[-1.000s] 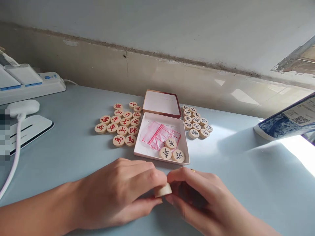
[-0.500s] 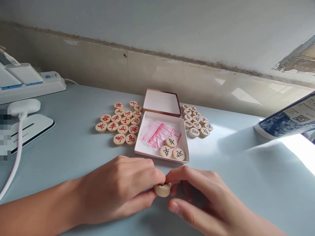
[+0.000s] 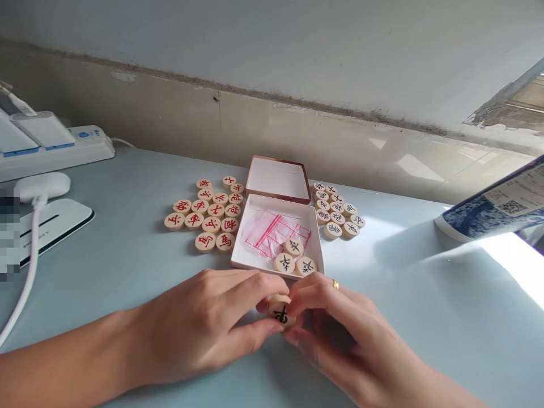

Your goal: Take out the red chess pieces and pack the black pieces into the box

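Observation:
Just in front of the open box, my left hand (image 3: 204,328) pinches a round wooden Chinese chess piece (image 3: 280,313) between thumb and fingers. The piece is tilted up, its black character facing me. From the other side, my right hand (image 3: 352,334) has its thumb and fingertips closed on the same piece. The white box tray (image 3: 313,226) holds three black-marked pieces (image 3: 293,246) and a clear plastic sheet with red lines (image 3: 272,226). Several red-marked pieces (image 3: 216,210) lie left of the box, and several black-marked ones (image 3: 336,207) lie to its right.
Behind the tray, the box lid (image 3: 278,178) lies with its white inside up. A power strip (image 3: 91,144), a white cable (image 3: 32,243) and a flat white device (image 3: 63,218) occupy the left. A blue patterned cylinder (image 3: 488,207) lies at the right. A wall (image 3: 178,124) borders the table's back.
The piece has been tipped up so its black character now faces me. My right thumb has come in from the side to meet it, and my right fingers have closed in.

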A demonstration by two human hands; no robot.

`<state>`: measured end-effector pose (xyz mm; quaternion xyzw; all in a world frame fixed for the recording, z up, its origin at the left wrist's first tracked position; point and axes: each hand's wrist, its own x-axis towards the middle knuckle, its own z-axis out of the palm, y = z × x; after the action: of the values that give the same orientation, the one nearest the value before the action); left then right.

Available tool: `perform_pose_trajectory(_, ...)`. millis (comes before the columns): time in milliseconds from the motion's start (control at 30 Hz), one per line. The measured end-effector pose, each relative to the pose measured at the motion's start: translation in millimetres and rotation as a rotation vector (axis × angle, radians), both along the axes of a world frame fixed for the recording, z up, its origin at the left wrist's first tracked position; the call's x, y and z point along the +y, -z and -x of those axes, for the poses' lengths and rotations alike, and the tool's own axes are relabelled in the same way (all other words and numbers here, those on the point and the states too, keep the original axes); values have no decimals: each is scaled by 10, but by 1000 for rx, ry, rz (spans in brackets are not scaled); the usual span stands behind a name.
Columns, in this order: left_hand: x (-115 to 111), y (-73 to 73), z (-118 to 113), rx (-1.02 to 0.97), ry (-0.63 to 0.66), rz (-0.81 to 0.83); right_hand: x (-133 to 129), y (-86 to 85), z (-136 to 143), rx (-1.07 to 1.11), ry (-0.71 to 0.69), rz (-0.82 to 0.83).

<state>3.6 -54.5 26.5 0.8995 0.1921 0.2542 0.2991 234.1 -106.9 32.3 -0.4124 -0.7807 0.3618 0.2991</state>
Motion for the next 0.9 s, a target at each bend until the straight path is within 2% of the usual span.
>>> perform_pose_trajectory(167,-14,-10,-8,33,-14,-34,-16,16,3,22,6,4)
perform_pose_trajectory(300,-21,27,20,14,-23,-103,-26,-10,9,-8,58,147)
perform_pose_trajectory(433,-9,47,27,9,-12,-120,-20,-44,27,20,42,240)
perform_pose_trajectory(633,1,20,7,0,38,-50,1,-60,41,28,30,212)
perform_pose_trajectory(767,-4,-5,5,-33,36,35,-12,-36,19,27,31,106)
perform_pose_trajectory(900,-10,24,12,-16,-6,78,-34,24,8,14,46,80)
